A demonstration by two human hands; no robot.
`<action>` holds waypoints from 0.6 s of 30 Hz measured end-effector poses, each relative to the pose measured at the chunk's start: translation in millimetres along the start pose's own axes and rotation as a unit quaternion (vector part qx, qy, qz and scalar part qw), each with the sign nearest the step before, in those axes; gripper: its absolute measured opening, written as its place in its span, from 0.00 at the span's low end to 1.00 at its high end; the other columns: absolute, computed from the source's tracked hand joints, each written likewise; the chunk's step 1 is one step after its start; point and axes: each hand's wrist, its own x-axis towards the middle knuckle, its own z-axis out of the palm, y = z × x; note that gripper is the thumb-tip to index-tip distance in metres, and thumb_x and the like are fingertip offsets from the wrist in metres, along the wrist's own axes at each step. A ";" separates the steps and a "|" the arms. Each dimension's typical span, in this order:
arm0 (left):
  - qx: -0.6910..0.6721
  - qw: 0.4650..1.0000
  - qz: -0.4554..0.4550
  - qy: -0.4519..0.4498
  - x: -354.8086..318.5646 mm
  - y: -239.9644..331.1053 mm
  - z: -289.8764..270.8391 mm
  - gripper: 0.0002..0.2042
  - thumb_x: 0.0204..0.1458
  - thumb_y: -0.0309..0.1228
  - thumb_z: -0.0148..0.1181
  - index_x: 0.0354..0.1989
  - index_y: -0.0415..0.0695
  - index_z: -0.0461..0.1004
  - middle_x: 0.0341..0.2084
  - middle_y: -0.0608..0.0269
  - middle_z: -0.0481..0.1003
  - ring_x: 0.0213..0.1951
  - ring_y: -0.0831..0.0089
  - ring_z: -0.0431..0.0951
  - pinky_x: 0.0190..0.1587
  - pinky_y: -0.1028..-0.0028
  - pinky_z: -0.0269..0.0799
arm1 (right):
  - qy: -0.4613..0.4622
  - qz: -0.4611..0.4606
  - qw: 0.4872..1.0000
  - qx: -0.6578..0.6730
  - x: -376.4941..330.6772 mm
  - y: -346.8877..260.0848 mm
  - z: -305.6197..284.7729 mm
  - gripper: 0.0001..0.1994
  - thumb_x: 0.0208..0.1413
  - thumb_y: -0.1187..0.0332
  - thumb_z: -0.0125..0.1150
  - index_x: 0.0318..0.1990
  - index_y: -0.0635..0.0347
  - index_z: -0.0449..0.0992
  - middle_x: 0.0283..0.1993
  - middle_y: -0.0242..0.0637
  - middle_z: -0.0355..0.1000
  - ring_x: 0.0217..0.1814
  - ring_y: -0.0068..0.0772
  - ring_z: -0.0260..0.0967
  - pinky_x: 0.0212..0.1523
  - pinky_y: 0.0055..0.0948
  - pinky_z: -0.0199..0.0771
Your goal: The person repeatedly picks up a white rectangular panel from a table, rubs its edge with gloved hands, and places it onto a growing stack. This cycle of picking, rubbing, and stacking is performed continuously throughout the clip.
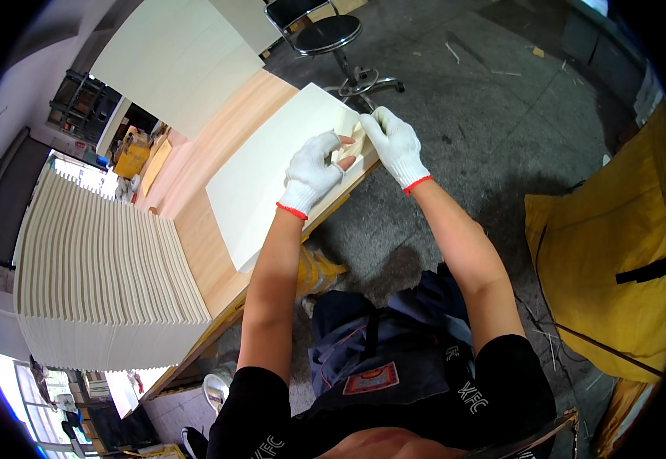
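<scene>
A thick white board or stack of white panels (260,180) lies on the wood-topped bench. Over its far right corner is a pale cream, folded strip (354,145), perhaps tape or sheet; its kind is unclear. My left hand (310,174), in a white knit glove with red cuff and bare fingertips showing, grips the strip's near left side between thumb and finger. My right hand (396,149), gloved the same way, is closed at the strip's right end, by the panel's edge. Its fingertips are partly hidden.
Many upright pale panels (103,268) stand in a row on the bench's left end. A large pale sheet (176,65) lies beyond the wood bench top (211,229). A black stool (329,34) stands beyond the corner; a yellow cover (601,275) hangs at right. A bucket (217,390) sits below.
</scene>
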 end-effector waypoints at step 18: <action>-0.028 0.999 0.018 -0.002 -0.5 1.4 -2.9 0.14 0.58 0.29 0.52 0.50 0.46 0.79 0.35 0.53 0.76 0.40 0.62 0.76 0.47 0.67 0.71 | -0.124 -0.094 0.979 -0.131 18.2 -0.9 -19.7 0.20 0.64 0.46 0.47 0.41 0.53 0.75 0.38 0.45 0.78 0.42 0.53 0.75 0.44 0.50 0.73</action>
